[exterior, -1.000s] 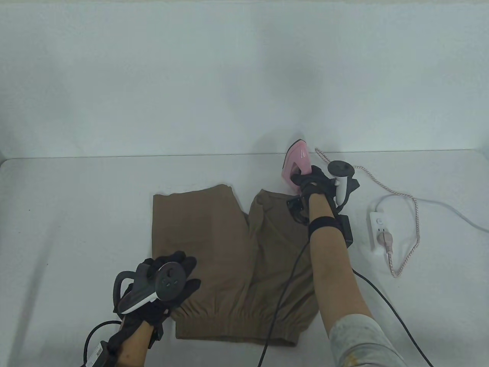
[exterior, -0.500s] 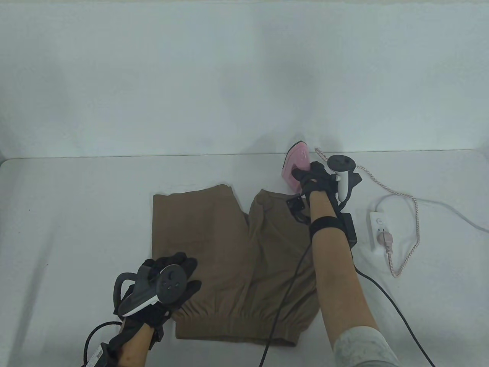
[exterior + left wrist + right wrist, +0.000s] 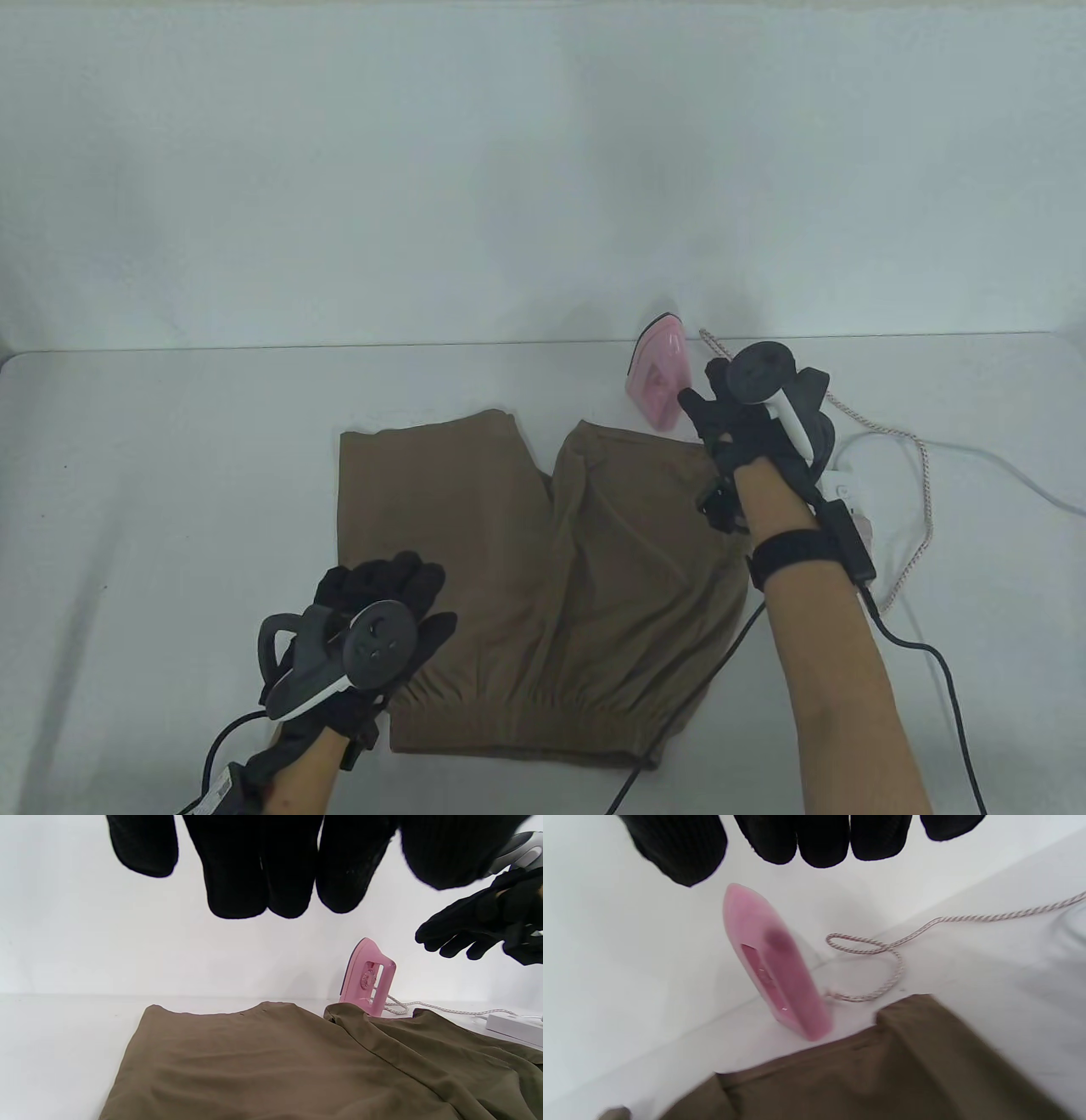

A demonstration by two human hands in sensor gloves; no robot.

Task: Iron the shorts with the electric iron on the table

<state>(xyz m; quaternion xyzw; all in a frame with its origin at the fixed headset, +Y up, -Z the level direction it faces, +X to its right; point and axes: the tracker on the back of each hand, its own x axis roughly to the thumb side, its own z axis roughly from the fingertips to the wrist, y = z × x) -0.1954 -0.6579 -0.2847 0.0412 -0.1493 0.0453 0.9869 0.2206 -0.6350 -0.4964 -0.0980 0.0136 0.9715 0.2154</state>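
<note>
**A:** Shorts [image 3: 543, 577], brown, lay spread flat on the white table [image 3: 153, 475], waistband toward the near edge, both legs pointing at the back wall. Where was the iron?

**B:** The pink iron [image 3: 657, 378] stood upright on its heel at the far end of the right leg, just beyond the hem, and nobody was holding it. The right hand [image 3: 734, 416] hovered just beside it, fingers spread apart, gripping nothing. From the left wrist view those fingers hung in the air to the right of the iron, clear of the handle.

**A:** And the left hand [image 3: 382, 611]?

**B:** Down at the near left corner of the shorts, over the waistband area, fingers extended and loosely together, nothing held. Whether the palm actually pressed the fabric I couldn't tell; the tracker covered it.

**A:** The cord?

**B:** A braided pink-and-white cord [image 3: 895, 942] looped on the table behind the iron and ran off to the right, toward a white power strip [image 3: 848, 497] mostly hidden behind the right wrist.
</note>
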